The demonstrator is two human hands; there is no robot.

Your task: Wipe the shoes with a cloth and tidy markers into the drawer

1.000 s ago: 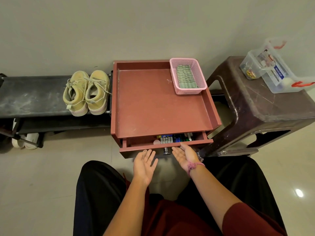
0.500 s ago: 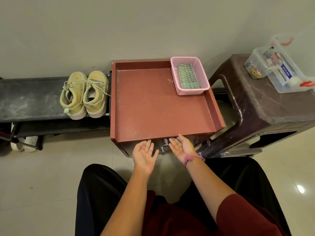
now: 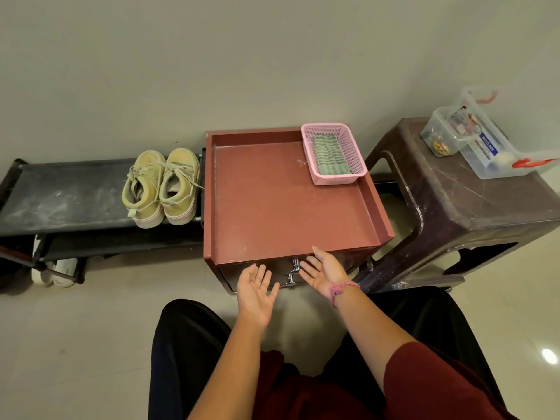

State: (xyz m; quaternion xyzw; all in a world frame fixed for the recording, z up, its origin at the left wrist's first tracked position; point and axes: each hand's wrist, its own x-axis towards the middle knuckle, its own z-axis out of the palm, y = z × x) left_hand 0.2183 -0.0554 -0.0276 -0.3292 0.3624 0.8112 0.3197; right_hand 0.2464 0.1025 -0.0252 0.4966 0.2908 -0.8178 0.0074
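A red-brown cabinet stands against the wall, its drawer pushed in with two metal knobs showing. No markers are visible. My left hand and my right hand hover palm-up in front of the drawer, fingers apart, holding nothing. A green striped cloth lies folded in a pink basket on the cabinet's back right corner. A pair of yellow-green shoes sits on the black shoe rack just left of the cabinet.
A dark plastic stool stands to the right with a clear plastic box of small items on it. White sandals rest under the rack. My black-trousered knees frame the bottom of the view.
The drawer, open with markers showing a second ago, has been pushed shut. Both hands have drawn slightly back from its front and stay open.
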